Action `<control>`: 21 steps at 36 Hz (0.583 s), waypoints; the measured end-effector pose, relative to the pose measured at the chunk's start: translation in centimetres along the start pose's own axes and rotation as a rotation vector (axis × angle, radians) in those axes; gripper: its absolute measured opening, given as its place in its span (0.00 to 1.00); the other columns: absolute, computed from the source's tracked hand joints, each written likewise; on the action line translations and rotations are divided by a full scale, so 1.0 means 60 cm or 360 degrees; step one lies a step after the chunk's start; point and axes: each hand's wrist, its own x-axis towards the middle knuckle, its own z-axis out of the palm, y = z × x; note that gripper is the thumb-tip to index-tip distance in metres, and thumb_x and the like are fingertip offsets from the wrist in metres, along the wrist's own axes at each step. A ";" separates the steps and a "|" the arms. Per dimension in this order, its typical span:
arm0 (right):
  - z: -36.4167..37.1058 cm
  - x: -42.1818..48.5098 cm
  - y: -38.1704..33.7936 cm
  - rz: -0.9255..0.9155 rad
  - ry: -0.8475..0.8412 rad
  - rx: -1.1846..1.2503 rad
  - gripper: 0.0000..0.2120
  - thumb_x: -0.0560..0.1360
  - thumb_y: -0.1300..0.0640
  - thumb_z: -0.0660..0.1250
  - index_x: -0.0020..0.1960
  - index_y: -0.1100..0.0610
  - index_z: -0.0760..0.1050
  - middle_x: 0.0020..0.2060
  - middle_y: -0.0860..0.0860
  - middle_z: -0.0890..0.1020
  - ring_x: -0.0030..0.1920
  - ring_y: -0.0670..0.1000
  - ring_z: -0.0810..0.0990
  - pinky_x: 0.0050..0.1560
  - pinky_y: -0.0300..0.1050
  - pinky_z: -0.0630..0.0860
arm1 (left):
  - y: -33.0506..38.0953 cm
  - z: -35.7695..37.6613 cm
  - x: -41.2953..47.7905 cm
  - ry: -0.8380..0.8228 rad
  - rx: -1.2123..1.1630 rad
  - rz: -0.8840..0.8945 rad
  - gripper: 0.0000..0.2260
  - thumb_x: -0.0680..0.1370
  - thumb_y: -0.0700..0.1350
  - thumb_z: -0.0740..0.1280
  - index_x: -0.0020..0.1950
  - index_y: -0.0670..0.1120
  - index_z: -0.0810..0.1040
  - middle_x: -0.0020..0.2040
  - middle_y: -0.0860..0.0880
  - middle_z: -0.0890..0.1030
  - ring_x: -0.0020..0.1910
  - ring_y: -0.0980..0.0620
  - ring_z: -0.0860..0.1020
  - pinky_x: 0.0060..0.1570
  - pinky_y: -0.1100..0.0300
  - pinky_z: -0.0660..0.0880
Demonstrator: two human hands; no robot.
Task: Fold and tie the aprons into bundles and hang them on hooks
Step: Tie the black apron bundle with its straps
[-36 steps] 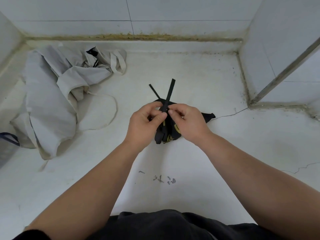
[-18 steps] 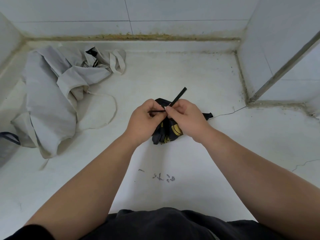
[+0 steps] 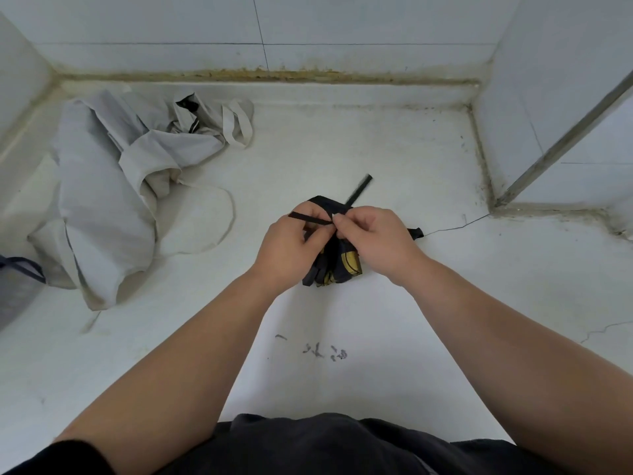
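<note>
White surface [image 3: 411,159], cracked at right, stained along its far edge.
Grey apron heap [image 3: 102,200] fills far left corner; black-and-yellow bundle [image 3: 339,265] mid-surface before me; dark scraps [image 3: 322,351] nearer me; grey bag [image 3: 13,289] at left edge.

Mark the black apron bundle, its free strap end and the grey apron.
black apron bundle [image 3: 339,265], head view, patterned lower folds.
free strap end [image 3: 360,187], head view, middle of strip.
grey apron [image 3: 102,207], head view, broad panel.

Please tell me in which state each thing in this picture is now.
black apron: bunched into a small bundle, below both hands.
black straps: crossed above the bundle, the knot looks unfinished.
left hand: fingers curled, holds a strap.
right hand: fingertips pinch a strap.
grey apron: crumpled, not folded, lying apart at the left.
</note>
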 end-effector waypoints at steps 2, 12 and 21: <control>0.002 0.002 -0.001 0.0037 0.0036 0.0066 0.14 0.78 0.54 0.64 0.36 0.60 0.77 0.35 0.59 0.80 0.37 0.50 0.74 0.46 0.49 0.75 | 0.001 -0.001 0.000 -0.0008 0.0016 0.0016 0.07 0.78 0.42 0.66 0.43 0.53 0.75 0.41 0.53 0.80 0.41 0.54 0.77 0.46 0.56 0.75; -0.001 0.007 -0.008 0.0034 -0.0049 0.0039 0.09 0.78 0.61 0.63 0.54 0.54 0.80 0.37 0.47 0.80 0.44 0.50 0.79 0.52 0.41 0.75 | 0.005 -0.002 -0.010 0.0053 0.0120 0.0092 0.13 0.78 0.42 0.66 0.41 0.60 0.71 0.38 0.57 0.79 0.40 0.55 0.75 0.41 0.64 0.72; -0.013 0.005 -0.014 -0.0143 -0.0299 -0.0472 0.13 0.78 0.62 0.60 0.55 0.54 0.81 0.40 0.45 0.79 0.42 0.46 0.74 0.39 0.34 0.67 | -0.002 0.001 -0.006 0.0093 -0.0030 -0.0002 0.09 0.78 0.42 0.66 0.43 0.57 0.74 0.40 0.52 0.80 0.41 0.54 0.77 0.42 0.62 0.74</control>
